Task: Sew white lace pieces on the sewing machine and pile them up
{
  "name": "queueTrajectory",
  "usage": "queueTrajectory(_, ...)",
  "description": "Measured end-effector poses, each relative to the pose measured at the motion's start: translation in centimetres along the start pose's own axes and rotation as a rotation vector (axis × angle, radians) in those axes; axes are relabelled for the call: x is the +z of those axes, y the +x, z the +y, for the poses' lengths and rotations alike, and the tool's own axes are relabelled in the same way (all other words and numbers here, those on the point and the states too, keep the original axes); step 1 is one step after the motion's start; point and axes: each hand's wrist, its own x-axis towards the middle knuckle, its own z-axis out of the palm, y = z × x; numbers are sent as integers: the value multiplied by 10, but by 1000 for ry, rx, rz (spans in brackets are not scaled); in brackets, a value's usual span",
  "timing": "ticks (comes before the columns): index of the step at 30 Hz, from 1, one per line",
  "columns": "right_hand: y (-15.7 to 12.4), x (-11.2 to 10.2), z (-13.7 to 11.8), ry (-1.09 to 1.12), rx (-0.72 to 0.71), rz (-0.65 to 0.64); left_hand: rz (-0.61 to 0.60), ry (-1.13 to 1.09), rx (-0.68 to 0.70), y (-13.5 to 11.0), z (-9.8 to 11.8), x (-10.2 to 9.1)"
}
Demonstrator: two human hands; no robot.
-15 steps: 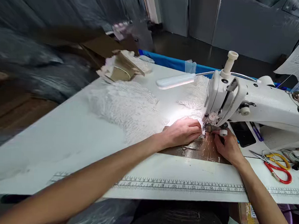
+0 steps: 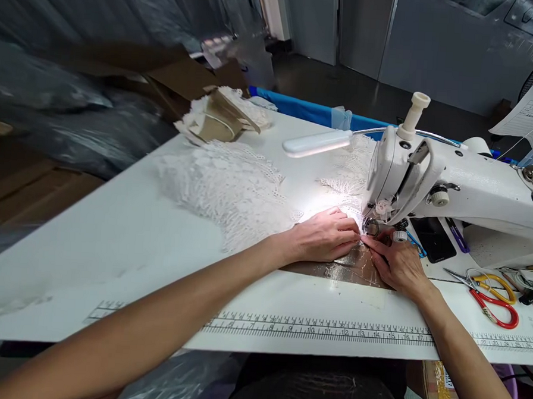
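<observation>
White lace fabric (image 2: 244, 189) lies bunched on the table and runs to the needle area of a white sewing machine (image 2: 402, 171). My left hand (image 2: 329, 235) is closed on the lace just left of the presser foot, its fingers bent and pressed together. Just in front of the foot, my right hand (image 2: 399, 266) has its index finger and thumb closed at the lace edge, close to the left fingertips. Both hands rest over a shiny brown plate (image 2: 334, 271). The needle point is hidden by glare and fingers.
A lamp (image 2: 316, 144) lights the sewing spot. Right of the machine base lie a black phone (image 2: 433, 239), a purple pen (image 2: 457, 234) and red-and-yellow-handled scissors (image 2: 493, 298). A printed ruler (image 2: 322, 330) follows the front edge. Cardboard and lace scraps (image 2: 221, 120) sit at the back left.
My right hand has shifted left and forward from beside the presser foot, bringing its fingers to the lace near my left fingertips. Blue-handled snips now show behind it. My left hand stays put.
</observation>
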Motion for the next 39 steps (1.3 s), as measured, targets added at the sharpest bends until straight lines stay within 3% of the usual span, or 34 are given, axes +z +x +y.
queueTrajectory(8,-1,-3,7,349,89,70,-19,61,82,0,2,-7)
queueTrajectory(11,-1,-3,6,383,116,108,-30,77,77,0,2,-5)
queueTrajectory(20,-3,5,5,242,55,131,20,33,64,-1,2,-6)
queueTrajectory(25,-3,-3,-2,139,-60,41,9,52,58,-1,3,-4)
queueTrajectory(39,3,-19,-22,11,18,-55,-97,60,30,-1,4,-12)
